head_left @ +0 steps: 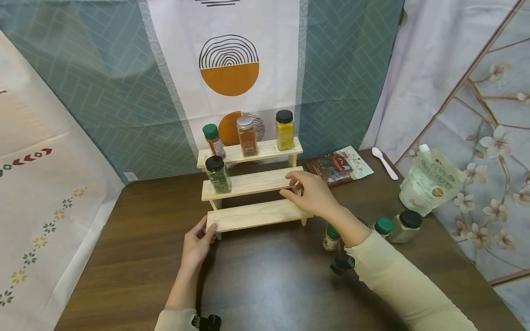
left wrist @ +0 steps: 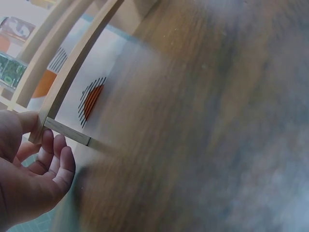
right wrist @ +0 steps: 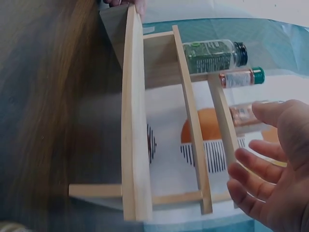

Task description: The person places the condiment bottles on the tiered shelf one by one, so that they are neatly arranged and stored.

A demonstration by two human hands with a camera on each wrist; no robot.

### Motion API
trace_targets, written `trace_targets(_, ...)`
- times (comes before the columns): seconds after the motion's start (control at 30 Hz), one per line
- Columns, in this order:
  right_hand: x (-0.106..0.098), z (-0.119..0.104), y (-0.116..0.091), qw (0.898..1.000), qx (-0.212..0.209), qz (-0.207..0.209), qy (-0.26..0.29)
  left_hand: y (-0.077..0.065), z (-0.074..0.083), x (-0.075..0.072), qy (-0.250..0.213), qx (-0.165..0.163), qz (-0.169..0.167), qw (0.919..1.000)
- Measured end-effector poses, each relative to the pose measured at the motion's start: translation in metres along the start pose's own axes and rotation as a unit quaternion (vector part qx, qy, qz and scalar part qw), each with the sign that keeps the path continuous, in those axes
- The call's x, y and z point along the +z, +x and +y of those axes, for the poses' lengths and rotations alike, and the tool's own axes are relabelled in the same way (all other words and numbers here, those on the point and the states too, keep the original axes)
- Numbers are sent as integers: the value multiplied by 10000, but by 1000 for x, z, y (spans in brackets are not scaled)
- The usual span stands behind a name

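Note:
A three-step wooden spice rack (head_left: 256,215) stands on the table. My left hand (head_left: 196,246) grips the left end of its lowest step, thumb on top and fingers below, as the left wrist view (left wrist: 36,169) also shows. Over the right end of the middle step hovers my right hand (head_left: 312,191), fingers loosely bent and holding nothing. On the middle step's left sits a black-lidded jar of green herbs (head_left: 219,179). The top step carries a green-lidded red jar (head_left: 215,143), a silver-lidded orange-brown jar (head_left: 247,138) and a black-lidded yellow jar (head_left: 285,132).
Right of the rack stand a green-lidded bottle (head_left: 331,238), another green-lidded jar (head_left: 383,227) and a black-lidded jar (head_left: 406,226), partly around my right forearm. Farther back are flat packets (head_left: 337,165), a white spoon (head_left: 385,163) and a spouted pouch (head_left: 430,179). Fabric hangs behind the table.

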State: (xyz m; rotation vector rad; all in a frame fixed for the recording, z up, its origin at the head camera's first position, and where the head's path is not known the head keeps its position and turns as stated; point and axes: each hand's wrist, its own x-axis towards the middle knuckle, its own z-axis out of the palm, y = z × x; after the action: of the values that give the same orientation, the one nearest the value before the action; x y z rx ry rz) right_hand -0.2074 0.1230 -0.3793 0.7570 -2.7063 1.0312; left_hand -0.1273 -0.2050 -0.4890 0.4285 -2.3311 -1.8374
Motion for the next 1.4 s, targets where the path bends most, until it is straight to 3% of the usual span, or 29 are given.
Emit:
trace_targets(0.47, -22, 25, -31, 9989, -260, 203, 319, 1, 0, 1, -43, 10, 27, 10000)
trace_targets(0.77, -34, 47, -51, 9982, -556, -43, 201, 1, 1, 0, -34, 10, 34, 10000)
trace_targets(1.07, -41, 62, -64, 9947, -1014, 189, -10, 1, 1, 0, 2, -68, 25, 10000)
trace_targets(1.4, -47, 70, -78, 9965, -808, -136, -152, 0, 2, -1, 30, -68, -18, 10000)
